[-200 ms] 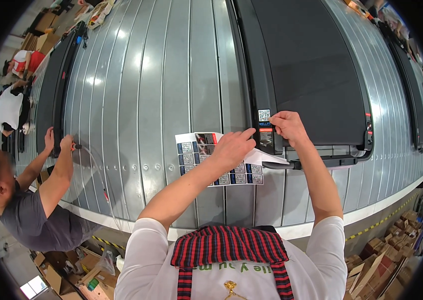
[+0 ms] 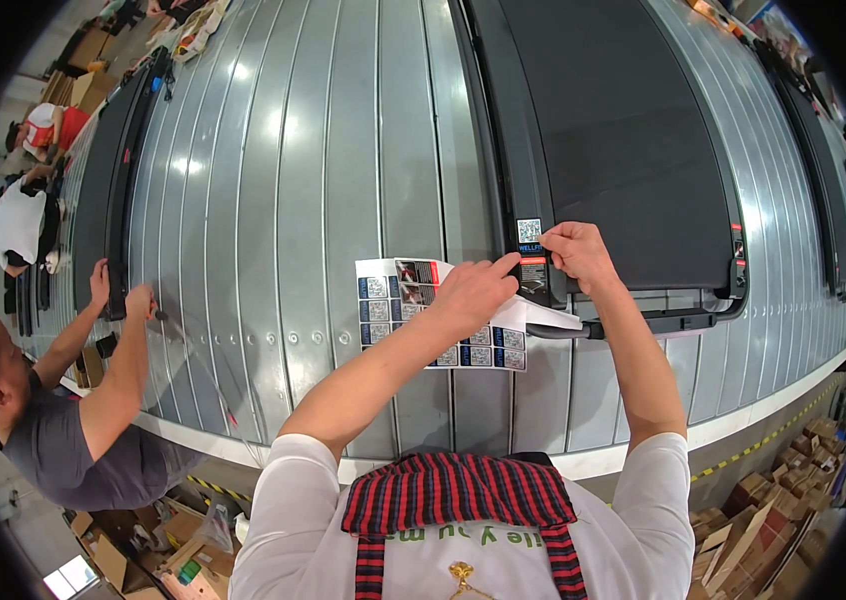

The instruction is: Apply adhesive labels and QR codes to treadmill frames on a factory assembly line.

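Note:
A black treadmill (image 2: 633, 150) lies on the ribbed metal table, its near end close to me. On the corner of its side rail is a sticker with a square code (image 2: 530, 231); a red, white and black warning label (image 2: 534, 270) sits just below it. My right hand (image 2: 583, 255) is closed, thumb and finger pinching the code sticker's right edge. My left hand (image 2: 478, 295) holds a sheet of stickers (image 2: 376, 310), its fingertips reaching to the rail beside the warning label. The sheet hangs beside and under that hand, one corner curling up at the right; the left thumb is hidden.
The ribbed metal table (image 2: 333, 180) spreads to both sides. At the left a co-worker (image 2: 93, 430) handles a tool with a hose beside another black treadmill (image 2: 113, 190). Further black units (image 2: 803, 150) stand at the right. Cardboard boxes (image 2: 773, 500) are piled below the table edge.
My left hand and the sticker sheet have shifted slightly to the right. My right hand has stayed at the code sticker. The co-worker's tool hand has moved a little.

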Action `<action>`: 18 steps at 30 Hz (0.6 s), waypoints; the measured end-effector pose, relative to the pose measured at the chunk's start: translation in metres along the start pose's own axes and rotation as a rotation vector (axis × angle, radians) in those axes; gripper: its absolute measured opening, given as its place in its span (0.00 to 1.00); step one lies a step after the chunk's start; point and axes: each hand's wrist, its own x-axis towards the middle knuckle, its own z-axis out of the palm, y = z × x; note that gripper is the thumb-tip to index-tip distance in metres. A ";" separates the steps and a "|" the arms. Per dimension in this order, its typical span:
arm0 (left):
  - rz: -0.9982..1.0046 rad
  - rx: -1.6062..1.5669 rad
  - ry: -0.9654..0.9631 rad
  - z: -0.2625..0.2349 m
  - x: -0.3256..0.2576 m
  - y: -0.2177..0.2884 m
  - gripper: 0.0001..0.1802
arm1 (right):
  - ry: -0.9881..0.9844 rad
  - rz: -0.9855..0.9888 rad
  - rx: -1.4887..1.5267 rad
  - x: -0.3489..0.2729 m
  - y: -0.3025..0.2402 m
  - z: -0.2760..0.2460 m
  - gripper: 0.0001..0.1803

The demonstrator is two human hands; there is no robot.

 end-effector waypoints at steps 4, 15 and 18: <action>-0.004 0.026 -0.073 -0.001 0.013 -0.002 0.03 | 0.014 -0.021 0.005 0.001 -0.006 -0.001 0.05; -0.145 0.041 -0.236 0.034 0.012 0.000 0.06 | 0.302 -0.257 -1.074 -0.014 -0.011 0.020 0.14; -0.109 -0.035 -0.181 0.023 0.004 0.002 0.07 | 0.357 -0.644 -1.129 -0.018 0.005 0.017 0.16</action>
